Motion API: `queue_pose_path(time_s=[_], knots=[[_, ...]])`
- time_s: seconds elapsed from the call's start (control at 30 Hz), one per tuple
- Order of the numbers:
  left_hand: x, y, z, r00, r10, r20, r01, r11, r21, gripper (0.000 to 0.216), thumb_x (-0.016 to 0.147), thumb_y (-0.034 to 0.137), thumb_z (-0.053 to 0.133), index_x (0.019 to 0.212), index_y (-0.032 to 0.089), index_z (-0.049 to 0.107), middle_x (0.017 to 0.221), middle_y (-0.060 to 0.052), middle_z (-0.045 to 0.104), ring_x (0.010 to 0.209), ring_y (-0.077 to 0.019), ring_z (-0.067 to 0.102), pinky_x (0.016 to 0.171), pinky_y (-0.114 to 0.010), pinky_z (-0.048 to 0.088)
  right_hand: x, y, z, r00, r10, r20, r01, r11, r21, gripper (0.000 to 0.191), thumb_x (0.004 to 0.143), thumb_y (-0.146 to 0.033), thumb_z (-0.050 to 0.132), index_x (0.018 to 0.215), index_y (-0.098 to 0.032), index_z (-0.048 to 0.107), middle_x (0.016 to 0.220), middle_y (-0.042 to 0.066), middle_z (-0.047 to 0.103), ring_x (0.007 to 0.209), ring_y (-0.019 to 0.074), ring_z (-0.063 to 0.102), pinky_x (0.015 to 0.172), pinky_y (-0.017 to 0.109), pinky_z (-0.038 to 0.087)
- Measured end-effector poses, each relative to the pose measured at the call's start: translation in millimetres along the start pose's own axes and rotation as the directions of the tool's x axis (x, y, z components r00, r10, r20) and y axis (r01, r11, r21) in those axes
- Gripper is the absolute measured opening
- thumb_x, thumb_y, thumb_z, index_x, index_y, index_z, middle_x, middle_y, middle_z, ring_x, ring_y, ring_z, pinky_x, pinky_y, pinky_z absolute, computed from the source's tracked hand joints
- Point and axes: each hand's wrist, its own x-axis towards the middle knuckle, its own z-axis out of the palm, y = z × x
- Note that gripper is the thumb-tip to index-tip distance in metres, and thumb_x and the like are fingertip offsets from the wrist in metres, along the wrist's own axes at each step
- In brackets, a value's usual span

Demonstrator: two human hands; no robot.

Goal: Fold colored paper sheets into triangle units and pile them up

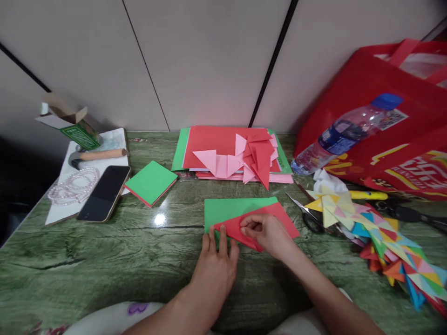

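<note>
A folded red paper sheet [275, 216] lies on top of a green paper sheet [230, 208] on the green marble-patterned table [104, 251]. My left hand [217, 260] rests flat with its fingers stretched out, pressing the left corner of the red sheet. My right hand [267, 232] is curled, its fingertips pinching the red sheet's folded edge near the middle.
A stack of red, pink and green paper with folded pieces [233, 153] lies behind. A small green square pad [151, 182], a phone [104, 193], beads [71, 185] and a hammer [98, 156] sit left. Scissors [309, 216], colourful folded stars [384, 237], a water bottle [345, 132] and a red bag [391, 116] sit right.
</note>
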Motion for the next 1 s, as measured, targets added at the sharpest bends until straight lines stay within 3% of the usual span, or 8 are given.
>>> queue_pose_path(time_s=[0.3,0.7,1.0], knots=[[5.2,-3.6,-6.8,0.999,-0.005,0.051,0.005,1.0,-0.007,0.034,0.085,0.021,0.051,0.118,0.012,0.054,0.125,-0.022,0.055,0.11,-0.0368,0.056,0.082,-0.048,0.049,0.4,0.2,-0.1,1.0,0.007,0.012,-0.007,1.0,0.007,0.014,0.067,-0.03,0.059,0.07,-0.02,0.068,0.069,0.003,0.069,0.058,0.0157,0.058,0.055,0.026,0.044],[1.5,-3.4,-5.0,0.999,-0.049,0.007,0.05,0.999,-0.02,0.032,0.085,0.02,0.052,0.114,0.011,0.059,0.127,-0.017,0.056,0.113,-0.0354,0.054,0.086,-0.047,0.05,0.7,-0.6,-0.3,1.0,0.008,-0.004,-0.008,1.0,-0.016,0.014,0.068,-0.029,0.06,0.071,-0.019,0.069,0.068,0.003,0.069,0.058,0.0153,0.059,0.054,0.025,0.042],[-0.8,-0.5,-3.6,0.998,-0.056,0.018,0.056,0.998,-0.028,0.035,0.084,0.021,0.053,0.117,0.011,0.059,0.13,-0.019,0.052,0.118,-0.0382,0.049,0.088,-0.047,0.05,-0.3,-3.9,-0.4,1.0,0.019,-0.003,-0.02,0.998,-0.064,0.014,0.07,-0.029,0.059,0.072,-0.018,0.068,0.068,0.002,0.069,0.062,0.0154,0.06,0.057,0.024,0.042]])
